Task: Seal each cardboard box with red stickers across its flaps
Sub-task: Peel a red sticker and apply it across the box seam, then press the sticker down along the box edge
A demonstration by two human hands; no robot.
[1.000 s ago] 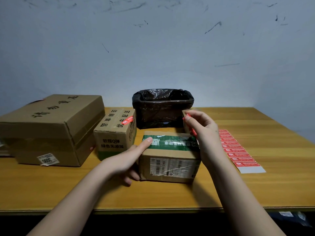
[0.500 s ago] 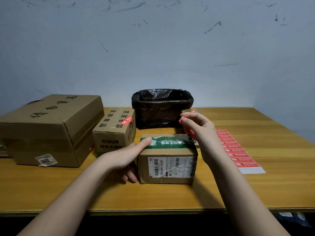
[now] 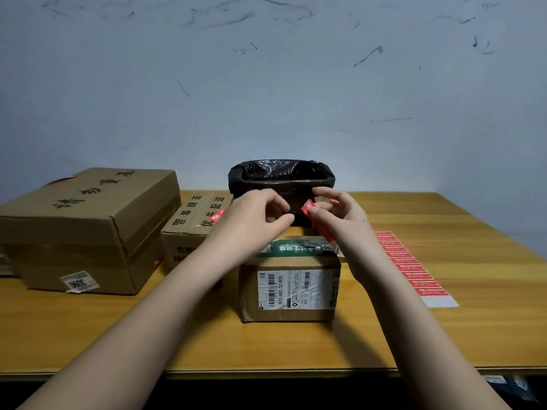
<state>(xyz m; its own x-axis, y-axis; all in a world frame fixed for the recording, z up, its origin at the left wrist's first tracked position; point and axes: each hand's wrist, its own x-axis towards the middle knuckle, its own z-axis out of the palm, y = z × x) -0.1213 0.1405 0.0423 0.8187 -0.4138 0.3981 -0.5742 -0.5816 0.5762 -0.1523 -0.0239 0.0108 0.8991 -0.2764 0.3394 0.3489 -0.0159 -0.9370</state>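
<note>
So your left hand [image 3: 254, 220] has come up off the small box [image 3: 288, 287] — half a second ago it was braced against the box's left side with the thumb lying on top, and now it's raised in front of the black-lined bin [image 3: 281, 180], fingers loosely curled and reaching toward the sticker with nothing in them. Your right hand [image 3: 340, 217] still has the red sticker [image 3: 318, 221] pinched between thumb and fingertips, upper end at your thumb, the rest hanging down toward the box's back right corner without touching it as far as I can see.

What that means, I reckon: nobody's steadying the box now, and you're going two-handed on the sticker — probably to stretch it flat before laying it over the green-taped flaps just below your fingers. That box isn't sealed yet. The medium box [image 3: 192, 223], left of your left knuckles, already wears a red sticker on top. The big box [image 3: 88, 229] sits further left; can't tell if it's done. The sticker sheet [image 3: 410, 264] lies on the table [image 3: 473, 321], right of your right wrist.
</note>
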